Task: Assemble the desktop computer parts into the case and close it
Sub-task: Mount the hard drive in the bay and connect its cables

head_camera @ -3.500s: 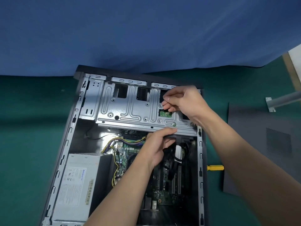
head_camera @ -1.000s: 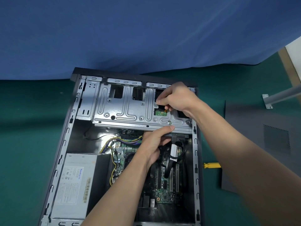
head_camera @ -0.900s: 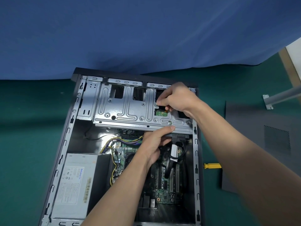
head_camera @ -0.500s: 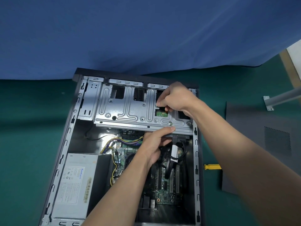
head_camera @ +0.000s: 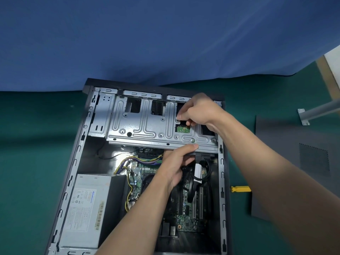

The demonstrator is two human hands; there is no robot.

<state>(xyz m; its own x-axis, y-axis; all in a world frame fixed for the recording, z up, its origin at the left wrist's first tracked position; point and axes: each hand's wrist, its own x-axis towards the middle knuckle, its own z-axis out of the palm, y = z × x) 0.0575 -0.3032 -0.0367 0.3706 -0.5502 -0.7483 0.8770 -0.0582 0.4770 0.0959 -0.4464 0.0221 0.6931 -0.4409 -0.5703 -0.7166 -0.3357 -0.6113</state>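
Little has moved since a moment ago: both hands stay at the drive cage, and the right hand's fingers have only shifted a touch over the cut-out.

The case lies open on its side on the green bench, its far end against the blue cloth along the bench's far edge. The cage, a ribbed silver plate, spans the case's far end. The right hand rests curled on the cage's right part, fingertips pinched together at a cut-out just above a small green board; what they pinch, if anything, is too small to tell. The left hand reaches up from below, thumb pressed along the cage's near lip, fingers curled under it among black cables; whether it grips a cable or a plug I cannot tell.

Nearer in the case, the power supply sits at the left side, with the motherboard to its right and yellow wires between them.

Right of the case, on the bench, a dark side panel lies flat, and a yellow handle pokes out from under its left edge.
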